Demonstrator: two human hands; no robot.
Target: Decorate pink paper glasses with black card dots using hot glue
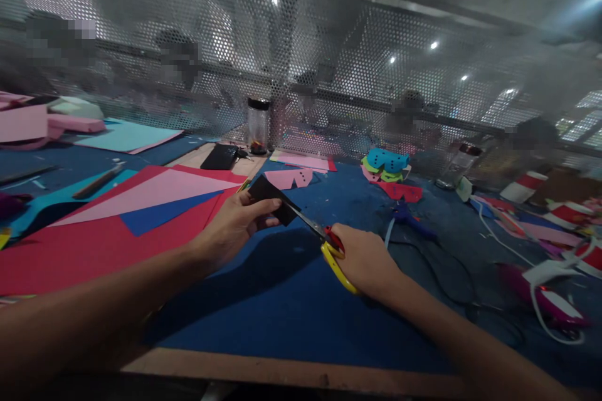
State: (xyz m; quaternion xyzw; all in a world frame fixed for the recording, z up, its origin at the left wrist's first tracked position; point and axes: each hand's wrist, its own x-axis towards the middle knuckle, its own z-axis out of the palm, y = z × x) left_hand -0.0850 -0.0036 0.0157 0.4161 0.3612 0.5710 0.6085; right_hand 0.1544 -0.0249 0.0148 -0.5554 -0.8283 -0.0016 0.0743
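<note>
Between the thumb and fingers of my left hand (pixel 235 222) is a small black piece of paper (pixel 267 193), held above the blue table surface (pixel 263 319). My right hand (pixel 364 257) is closed round the yellow and red handles of a pair of scissors (pixel 337 263). The scissor blades point up and left, and their tip meets the right part of the black piece. Just behind the piece lies a pink paper mask shape (pixel 300 178) with dark dots.
Red sheets (pixel 94 254) with pink and blue paper lie at left. A lidded jar (pixel 258 127) stands behind. Cut blue, green and red shapes (pixel 388 161) lie back right, near a blue glue gun (pixel 414 222) with its cable. A purple tool (pixel 540 301) and striped cups (pixel 524 187) are far right.
</note>
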